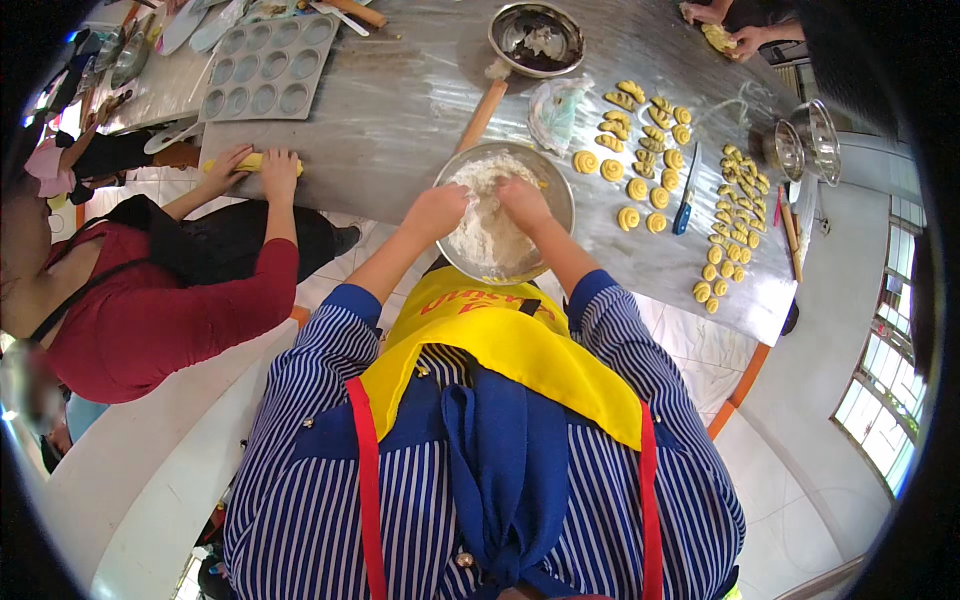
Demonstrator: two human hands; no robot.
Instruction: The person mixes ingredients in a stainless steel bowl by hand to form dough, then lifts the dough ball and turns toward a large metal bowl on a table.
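Note:
A steel mixing bowl [568,234] stands at the table edge in front of me, holding loose white flour mixture [487,232]. My left hand [444,211] is inside the bowl's left side, its fingers curled around some of the mixture. Opposite it, my right hand [523,202] also reaches in with bent fingers closed in the flour; its fingertips are partly hidden. Flour clings to both hands. Small yellow bits show near the bowl's right wall. Just behind the bowl lies a wooden rolling pin [481,116], partly hidden by the rim.
Shaped yellow dough pieces [636,188] lie in rows at right, beside a blue-handled knife [685,199]. A floury plastic bag [557,112] and a second steel bowl [536,39] are farther back. Left are a muffin tin [270,67] and a co-worker's hands on a dough roll [255,162].

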